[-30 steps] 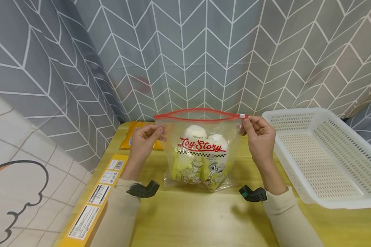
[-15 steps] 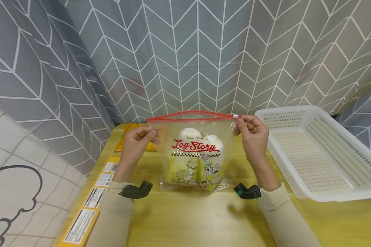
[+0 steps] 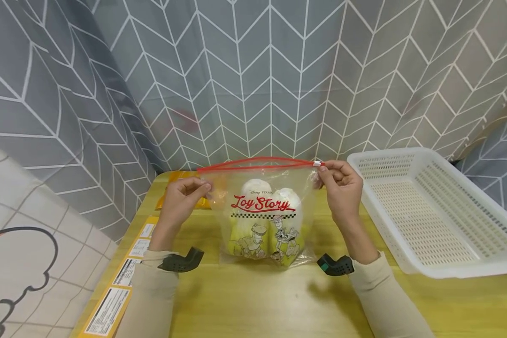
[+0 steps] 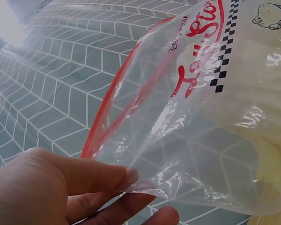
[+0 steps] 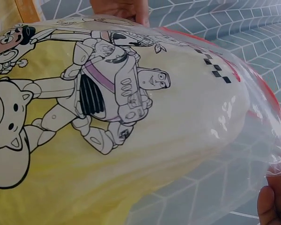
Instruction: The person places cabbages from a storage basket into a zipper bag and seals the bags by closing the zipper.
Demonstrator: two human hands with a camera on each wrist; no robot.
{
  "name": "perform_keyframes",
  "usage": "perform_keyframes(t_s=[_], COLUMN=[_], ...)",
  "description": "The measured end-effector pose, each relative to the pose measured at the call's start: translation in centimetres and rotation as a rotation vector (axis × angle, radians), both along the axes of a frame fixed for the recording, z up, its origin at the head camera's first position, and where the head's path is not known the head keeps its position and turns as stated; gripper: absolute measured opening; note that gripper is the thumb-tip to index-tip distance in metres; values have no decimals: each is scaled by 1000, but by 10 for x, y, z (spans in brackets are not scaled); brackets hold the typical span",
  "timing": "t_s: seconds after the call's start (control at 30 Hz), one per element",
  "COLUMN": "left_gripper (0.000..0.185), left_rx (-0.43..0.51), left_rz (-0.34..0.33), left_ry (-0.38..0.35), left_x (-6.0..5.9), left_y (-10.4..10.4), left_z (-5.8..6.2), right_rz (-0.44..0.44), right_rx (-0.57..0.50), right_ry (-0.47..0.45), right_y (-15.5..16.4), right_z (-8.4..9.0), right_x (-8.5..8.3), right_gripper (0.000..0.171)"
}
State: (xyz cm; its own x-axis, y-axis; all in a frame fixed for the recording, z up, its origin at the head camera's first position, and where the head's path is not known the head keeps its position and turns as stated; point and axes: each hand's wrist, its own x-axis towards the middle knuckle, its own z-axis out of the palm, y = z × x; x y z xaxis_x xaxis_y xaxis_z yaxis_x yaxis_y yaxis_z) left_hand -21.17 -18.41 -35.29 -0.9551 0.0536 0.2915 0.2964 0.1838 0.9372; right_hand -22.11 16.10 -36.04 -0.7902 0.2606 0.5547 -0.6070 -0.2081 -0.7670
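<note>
A clear zip bag with a red rim and red "Toy Story" lettering stands upright on the table. Inside it are two rounded bundles, white at the top and yellow-green below; their kind is hard to tell through the plastic. My left hand pinches the bag's upper left edge between thumb and fingers, which the left wrist view shows close up. At the upper right corner, beside the white slider, my right hand pinches the other edge. Between the hands the mouth gapes slightly.
On the right of the wooden table stands a white perforated basket. An orange packet lies behind my left hand, and a long yellow box with labels runs along the left edge. A patterned curtain hangs behind.
Both hands and the bag's top edge have come slightly lower in the head view. The bag's mouth looks narrower than a second ago. Both hands keep their pinch.
</note>
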Motion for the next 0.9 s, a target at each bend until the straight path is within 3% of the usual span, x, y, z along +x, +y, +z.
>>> perform_keyframes(t_s=[0.23,0.47,0.63,0.73,0.9], left_gripper=[13,33,51,49,36], left_rx=[-85,-255,-243,-240,-252], left_rz=[22,55,157,200,177], left_ry=[-46,12,153,273,443], left_x=[-1,0,7,9,8], left_y=[-2,3,17,30,59], left_z=[0,-1,8,13,24], right_rz=[13,22,8,15,32], right_rx=[-10,12,72,81,87], right_ry=[31,37,49,62,49], right_y=[0,-4,-6,-7,-6], right_z=[-2,-2,-1,-1,0], right_x=[-1,-1,1,1,2], right_gripper=[17,14,3,12,8])
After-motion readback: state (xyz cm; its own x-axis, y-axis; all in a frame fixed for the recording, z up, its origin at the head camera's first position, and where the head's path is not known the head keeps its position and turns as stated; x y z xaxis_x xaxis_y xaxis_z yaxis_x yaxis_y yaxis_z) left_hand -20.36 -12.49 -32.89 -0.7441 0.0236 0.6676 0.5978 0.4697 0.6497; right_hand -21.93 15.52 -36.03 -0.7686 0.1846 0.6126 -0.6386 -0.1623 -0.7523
